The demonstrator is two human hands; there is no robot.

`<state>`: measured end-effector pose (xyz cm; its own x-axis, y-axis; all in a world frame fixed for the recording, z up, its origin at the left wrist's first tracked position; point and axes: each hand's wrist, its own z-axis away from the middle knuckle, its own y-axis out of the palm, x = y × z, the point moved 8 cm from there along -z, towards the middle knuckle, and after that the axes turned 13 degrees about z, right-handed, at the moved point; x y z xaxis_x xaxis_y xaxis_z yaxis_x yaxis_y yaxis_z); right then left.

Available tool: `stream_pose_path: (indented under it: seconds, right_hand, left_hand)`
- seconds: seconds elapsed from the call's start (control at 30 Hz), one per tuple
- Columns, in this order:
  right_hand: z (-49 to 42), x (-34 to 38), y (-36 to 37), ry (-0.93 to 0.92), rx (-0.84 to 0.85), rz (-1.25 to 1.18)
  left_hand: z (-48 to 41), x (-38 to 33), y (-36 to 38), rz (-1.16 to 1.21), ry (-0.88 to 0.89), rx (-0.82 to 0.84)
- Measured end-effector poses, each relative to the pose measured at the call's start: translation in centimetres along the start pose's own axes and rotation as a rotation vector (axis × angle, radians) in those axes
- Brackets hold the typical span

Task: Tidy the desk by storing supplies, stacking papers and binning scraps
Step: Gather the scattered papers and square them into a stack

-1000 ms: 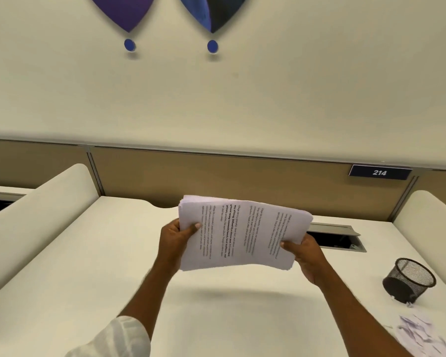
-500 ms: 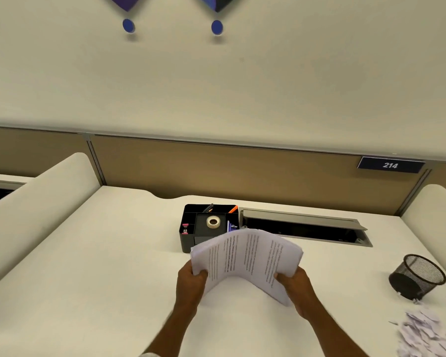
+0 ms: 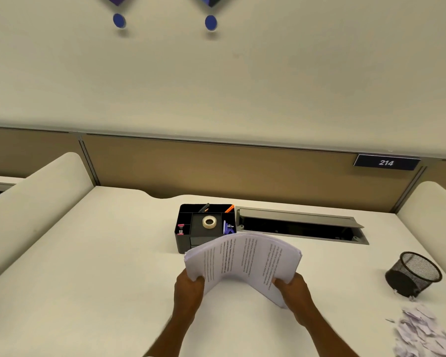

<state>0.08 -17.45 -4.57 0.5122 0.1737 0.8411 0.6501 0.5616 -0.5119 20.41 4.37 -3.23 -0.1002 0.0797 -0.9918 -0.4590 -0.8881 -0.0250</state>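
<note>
A stack of printed papers (image 3: 242,261) is bowed upward in the middle, just above the desk (image 3: 101,279). My left hand (image 3: 189,289) grips its left edge and my right hand (image 3: 291,289) grips its right edge. Behind the papers stands a black desk organizer (image 3: 191,235) holding a tape roll (image 3: 209,222), pens and clips. A black mesh cup (image 3: 413,274) stands tilted at the right. A heap of torn paper scraps (image 3: 422,333) lies at the lower right.
An open cable tray slot (image 3: 299,225) runs along the back of the desk, right of the organizer. Rounded white dividers (image 3: 31,199) flank the desk on both sides. A tan partition with a plate reading 214 (image 3: 386,163) closes the back.
Both hands have lowered the paper stack from in front of the partition toward the desk and bent it into an arch. The organizer behind it has come into sight.
</note>
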Motion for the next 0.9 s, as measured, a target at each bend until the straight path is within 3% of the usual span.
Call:
stream_pose_path:
  seconds: [0.23, 0.43, 0.53, 0.6, 0.7, 0.8, 0.9]
  right_hand:
    - [-1.3, 4.5, -3.0, -0.103, -0.032, 0.218]
    - [-2.3, 12.7, -6.0, -0.339, 0.021, 0.575]
    - [-2.4, 16.3, -6.7, -0.387, 0.069, 0.734]
    - [-2.1, 18.3, -6.6, -0.435, 0.108, 0.826]
    - [-1.5, 20.3, -6.4, -0.452, 0.142, 0.914]
    - [-1.2, 20.9, -6.7, -0.447, 0.160, 0.912]
    - [-1.2, 20.6, -7.8, -0.416, 0.191, 0.751]
  left_hand:
    - [-1.2, -1.2, -0.6, -0.155, 0.036, 0.006]
    - [-0.2, -6.3, -1.7, -0.524, 0.268, -0.350]
    - [0.6, -11.6, 1.4, -0.638, 0.600, -0.251]
    - [1.2, -14.2, 4.3, -0.700, 0.773, -0.093]
    - [0.8, -16.3, 6.4, -0.513, 0.686, 0.133]
    - [-0.3, -17.6, 5.8, -0.412, 0.596, 0.165]
    - [-0.2, -18.0, 5.2, -0.324, 0.551, 0.199]
